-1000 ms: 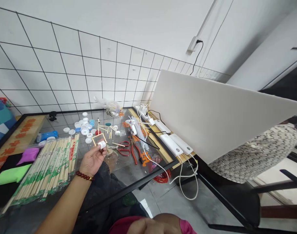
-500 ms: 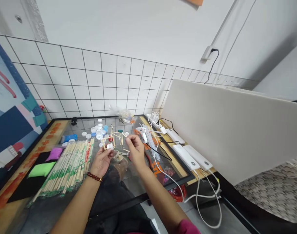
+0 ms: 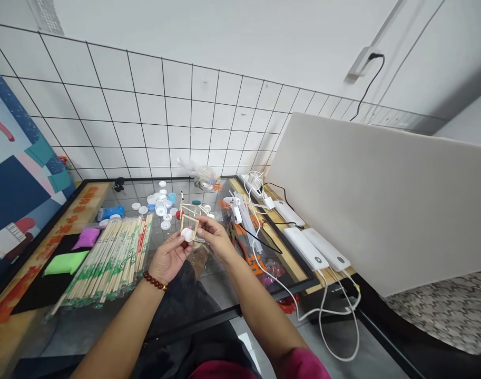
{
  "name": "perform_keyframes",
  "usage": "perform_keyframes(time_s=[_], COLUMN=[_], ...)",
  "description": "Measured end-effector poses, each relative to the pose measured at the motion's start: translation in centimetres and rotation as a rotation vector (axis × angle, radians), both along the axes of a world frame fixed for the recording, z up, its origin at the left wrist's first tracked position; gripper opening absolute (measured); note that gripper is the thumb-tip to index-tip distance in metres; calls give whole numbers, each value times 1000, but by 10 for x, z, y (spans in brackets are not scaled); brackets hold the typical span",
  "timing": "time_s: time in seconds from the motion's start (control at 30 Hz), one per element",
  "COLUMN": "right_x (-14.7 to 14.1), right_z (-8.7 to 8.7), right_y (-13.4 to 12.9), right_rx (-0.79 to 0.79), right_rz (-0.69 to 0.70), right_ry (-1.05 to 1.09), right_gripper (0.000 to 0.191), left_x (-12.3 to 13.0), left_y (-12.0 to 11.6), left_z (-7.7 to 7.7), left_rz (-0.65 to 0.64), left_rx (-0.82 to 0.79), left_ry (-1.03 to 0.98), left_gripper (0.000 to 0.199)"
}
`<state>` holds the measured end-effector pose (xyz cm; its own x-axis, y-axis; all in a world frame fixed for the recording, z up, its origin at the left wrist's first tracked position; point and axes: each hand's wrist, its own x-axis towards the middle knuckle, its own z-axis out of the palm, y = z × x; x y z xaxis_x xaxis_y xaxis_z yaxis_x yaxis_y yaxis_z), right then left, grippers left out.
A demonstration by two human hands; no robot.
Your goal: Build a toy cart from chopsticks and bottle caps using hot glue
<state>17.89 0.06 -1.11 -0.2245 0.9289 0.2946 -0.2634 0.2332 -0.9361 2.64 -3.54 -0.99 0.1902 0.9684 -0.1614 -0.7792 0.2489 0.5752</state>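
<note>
A small frame of short wooden sticks with a white bottle cap at its lower side is held up over the glass table. My left hand is closed, its thumb and fingers pinching the frame by the cap. On the frame's right side, my right hand pinches a stick between thumb and forefinger. Just behind the frame lie loose stick pieces and a red cap. Several white and blue bottle caps are scattered to the left.
Bagged chopsticks lie at left, beside green and purple packs. A white glue gun with a black cord and clear glue sticks sit at right. White cables and power strips line the right edge. A wire grid stands behind.
My right hand has moved left and now touches the stick frame. My left hand has shifted slightly right with the frame, and the camera view has tilted a little.
</note>
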Motion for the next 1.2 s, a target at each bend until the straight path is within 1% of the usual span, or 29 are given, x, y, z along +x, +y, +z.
perform_keyframes(time_s=[0.07,0.1,0.23,0.3,0.47,0.53,0.6,0.63,0.7,0.8,0.83,0.87,0.9,0.93,0.97,1.0,1.03,1.1,1.17,1.2], right_x=[-1,-1,-1,0,-1,-1,2,6,16,43,54,65,77,89,102,115,127,153,181,197], right_z=[2,2,-3,-7,-15,-14,-7,-1,14,40,47,54,60,63,65,66,64,56,41,32], right_y=[-2,-2,0,3,5,-1,-13,-22,-44,-78,-88,-97,-104,-111,-117,-123,-129,-144,-162,-171], right_rx=[-20,-29,-23,-1,69,112,172,202,233,254,215,164,126,96,64,25,-12,-97,-201,-264], right_rz=[24,8,-120,-144,-110,-100,-74,-40,76,384,472,497,457,361,236,120,41,-35,-48,-47], right_ry=[-13,-31,-106,-160,-336,-446,-560,-605,-647,-678,-684,-686,-686,-677,-661,-654,-656,-673,-751,-825], right_gripper=[31,29,28,28,24,19,13,11,10,12,14,17,21,26,31,34,36,41,46,45], left_x=[0,0,-2,-2,-1,-2,-4,-5,-9,-14,-16,-16,-17,-17,-17,-16,-16,-16,-16,-17], left_y=[0,0,2,2,5,7,10,11,14,17,17,17,18,17,17,17,17,17,18,18], left_z=[-2,-3,-7,-7,-8,-8,-9,-9,-9,-9,-9,-9,-9,-8,-8,-8,-8,-8,-9,-10], left_rz=[5,12,48,75,139,170,210,232,269,309,317,321,323,322,319,317,316,314,307,304], left_rx=[-5,-8,-31,-46,-37,-13,3,6,7,-11,-20,-30,-39,-45,-47,-48,-47,-47,-52,-55], left_ry=[-3,-9,-38,-45,-32,-38,-50,-54,-57,-69,-79,-89,-97,-103,-106,-107,-108,-108,-107,-105], left_gripper=[22,22,27,28,31,33,33,32,32,31,30,30,29,29,28,28,28,28,27,27])
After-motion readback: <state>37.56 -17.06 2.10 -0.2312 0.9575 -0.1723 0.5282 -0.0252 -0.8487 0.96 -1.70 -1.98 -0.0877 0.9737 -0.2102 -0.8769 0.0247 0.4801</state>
